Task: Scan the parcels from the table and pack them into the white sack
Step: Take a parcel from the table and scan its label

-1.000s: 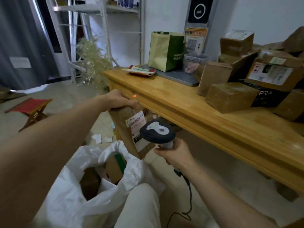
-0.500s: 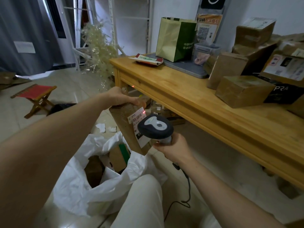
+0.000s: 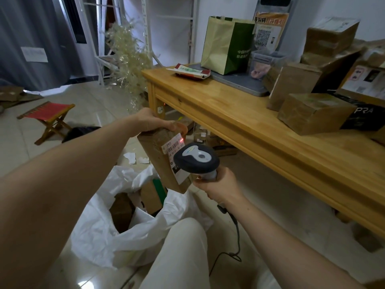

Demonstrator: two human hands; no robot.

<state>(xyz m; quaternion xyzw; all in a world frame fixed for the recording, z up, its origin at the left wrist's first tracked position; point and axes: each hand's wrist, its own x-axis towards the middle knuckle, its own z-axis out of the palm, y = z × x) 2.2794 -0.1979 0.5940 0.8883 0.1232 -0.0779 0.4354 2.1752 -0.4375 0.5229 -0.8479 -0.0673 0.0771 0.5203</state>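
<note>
Holding the parcel [image 3: 155,148] by its upper end, the left hand [image 3: 153,122] has its fingers curled over the top of the brown box. The box hangs tilted in the air, above the open mouth of the white sack [image 3: 108,236] and in front of the near edge of the wooden table [image 3: 239,126]. The right hand [image 3: 217,187] is wrapped around the handle of the scanner [image 3: 196,160], whose dark head points at the white label [image 3: 175,150] on the parcel and covers the lower part of it. One second ago the red dot [image 3: 181,140] of the scanner lay on the front edge of the table, beyond the parcel. Half a second ago it had reached the upper right corner of the label, and it sits at that same corner now, beside the barcode. The parcel leans more than it did one second ago, with its lower end closer to the scanner. The grip of both hands has not changed. The sack stands on the floor with other brown boxes [image 3: 152,197] inside it, and more parcels [image 3: 312,113] lie on the table at the right, well apart from the hands. The scanner cable [image 3: 236,228] hangs down from the right hand to the floor.
</note>
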